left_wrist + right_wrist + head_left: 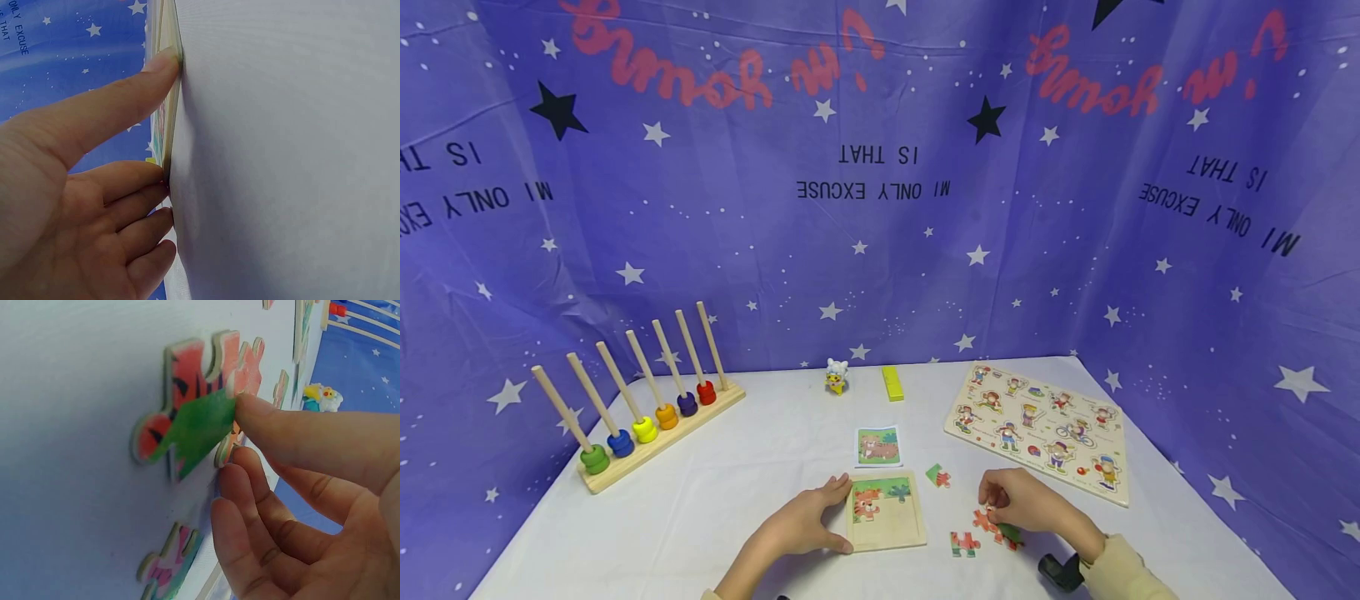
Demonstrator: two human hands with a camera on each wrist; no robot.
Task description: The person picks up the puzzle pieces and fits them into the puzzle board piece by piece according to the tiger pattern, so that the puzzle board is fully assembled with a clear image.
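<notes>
My left hand point(808, 521) rests along the left side of a square wooden puzzle tray point(891, 532), thumb near the lower corner and fingers near the upper one. In the left wrist view, its thumb and fairly straight fingers touch the tray's edge point(170, 134). Tiger and green jigsaw pieces fill the tray's upper left and top. Right of it, my right hand point(1018, 500) pinches a jigsaw piece point(236, 428), largely hidden by the thumb and fingers, at a small cluster of loose pieces. A red-and-green striped piece point(203, 419) lies beside the thumb.
Other loose pieces lie near the tray, one green-and-orange point(938, 476) and one striped point(964, 544). Behind the tray is a tiger picture card point(878, 447). Farther off are a small figurine point(836, 377), a yellow block point(892, 383), a peg rack point(662, 437) and a picture board point(1037, 429).
</notes>
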